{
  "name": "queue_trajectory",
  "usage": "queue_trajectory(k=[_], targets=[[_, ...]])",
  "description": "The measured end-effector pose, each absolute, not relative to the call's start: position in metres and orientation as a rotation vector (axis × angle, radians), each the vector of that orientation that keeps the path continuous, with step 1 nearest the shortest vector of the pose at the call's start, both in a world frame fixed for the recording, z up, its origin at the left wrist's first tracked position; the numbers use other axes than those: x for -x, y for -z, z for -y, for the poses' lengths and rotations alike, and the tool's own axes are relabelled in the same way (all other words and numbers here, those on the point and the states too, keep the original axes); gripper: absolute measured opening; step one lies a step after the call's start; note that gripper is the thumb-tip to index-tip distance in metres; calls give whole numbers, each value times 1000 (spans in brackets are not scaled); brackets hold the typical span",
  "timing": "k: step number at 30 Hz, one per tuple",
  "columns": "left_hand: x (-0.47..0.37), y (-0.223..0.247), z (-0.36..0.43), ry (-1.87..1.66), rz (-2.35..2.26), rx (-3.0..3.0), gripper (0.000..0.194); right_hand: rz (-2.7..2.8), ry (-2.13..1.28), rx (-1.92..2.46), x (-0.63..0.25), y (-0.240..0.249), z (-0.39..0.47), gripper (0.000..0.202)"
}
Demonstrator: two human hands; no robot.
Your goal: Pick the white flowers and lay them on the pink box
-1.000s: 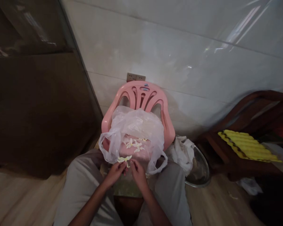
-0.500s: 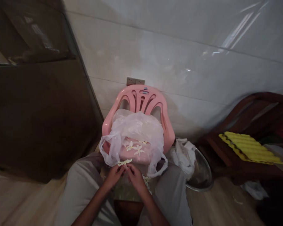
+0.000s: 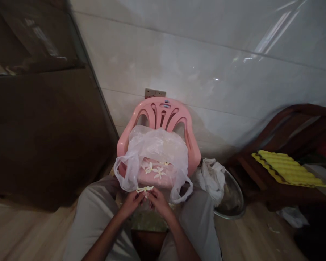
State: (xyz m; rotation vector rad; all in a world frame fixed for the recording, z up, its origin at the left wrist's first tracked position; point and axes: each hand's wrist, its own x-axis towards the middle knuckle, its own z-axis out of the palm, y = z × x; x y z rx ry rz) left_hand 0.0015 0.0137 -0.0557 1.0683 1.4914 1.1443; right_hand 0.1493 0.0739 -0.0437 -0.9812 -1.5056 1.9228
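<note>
A white flower (image 3: 145, 189) with narrow petals stands above my fingertips, its base pinched between my two hands. My left hand (image 3: 132, 203) is closed at its lower left side. From the right, my right hand (image 3: 159, 201) closes on the same flower; some of its fingers are hidden. Just beyond, a thin white plastic bag (image 3: 160, 143) lies spread over the seat of a pink plastic chair (image 3: 194, 156). Two loose white flowers show plainly in the bag's mouth, one of them a star-shaped flower (image 3: 159, 172). Part of another sits behind them.
Right of the chair, a metal basin (image 3: 235, 197) holds a crumpled white bag (image 3: 213, 177). A dark wooden chair (image 3: 250, 170) bears a yellow ridged pad (image 3: 288, 168). A dark cabinet (image 3: 49, 137) stands left. Behind is a tiled wall (image 3: 206, 47) with sockets (image 3: 155, 93).
My right hand has turned slightly and shifted up over the flower's base, its fingers curling more. The flower stays in nearly the same place. The view has moved slightly.
</note>
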Motion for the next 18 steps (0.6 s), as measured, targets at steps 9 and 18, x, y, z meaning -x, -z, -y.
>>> queue_trajectory(k=[9, 18], targets=[[-3, 54, -11, -1103, -1377, -1108, 60, 1541, -2178, 804, -158, 24, -78, 48], [-5, 48, -10, -1096, -1307, -1003, 59, 1406, -2311, 747, -163, 17, -74, 40]])
